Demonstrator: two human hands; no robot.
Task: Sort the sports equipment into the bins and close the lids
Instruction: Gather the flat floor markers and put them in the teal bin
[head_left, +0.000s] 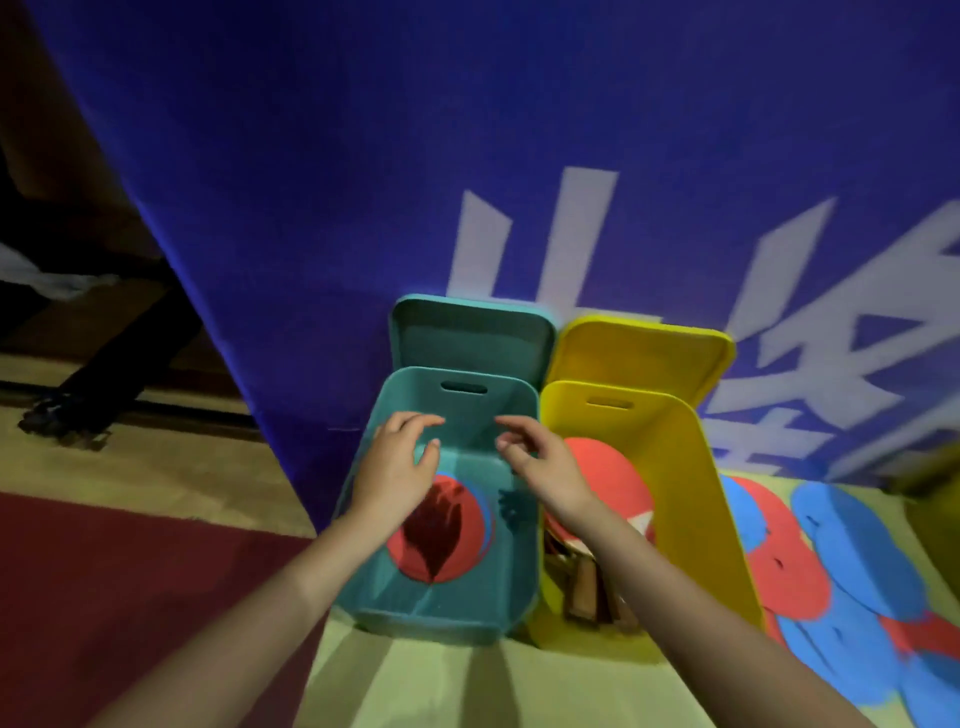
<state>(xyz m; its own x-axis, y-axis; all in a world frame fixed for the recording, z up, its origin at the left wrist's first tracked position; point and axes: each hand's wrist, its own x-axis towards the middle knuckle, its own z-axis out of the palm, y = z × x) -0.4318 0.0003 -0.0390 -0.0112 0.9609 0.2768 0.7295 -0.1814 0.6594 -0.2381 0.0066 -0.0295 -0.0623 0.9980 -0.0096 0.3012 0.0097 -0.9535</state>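
A teal bin (519, 561) stands on the floor with its teal lid (470, 332) leaning open against the banner behind. A red disc (467, 540) with a blue edge lies inside it. To its right stands a yellow bin (696, 499), its yellow lid (639, 353) also up, holding a red paddle (608, 478) with wooden handles below. My left hand (397, 462) and my right hand (535, 462) hover over the teal bin's opening, fingers loosely curved, holding nothing.
A heap of red and blue discs (841, 561) lies on the floor right of the yellow bin. A tall blue banner (363, 182) with white characters rises behind the bins. Red carpet (104, 571) covers the floor at left.
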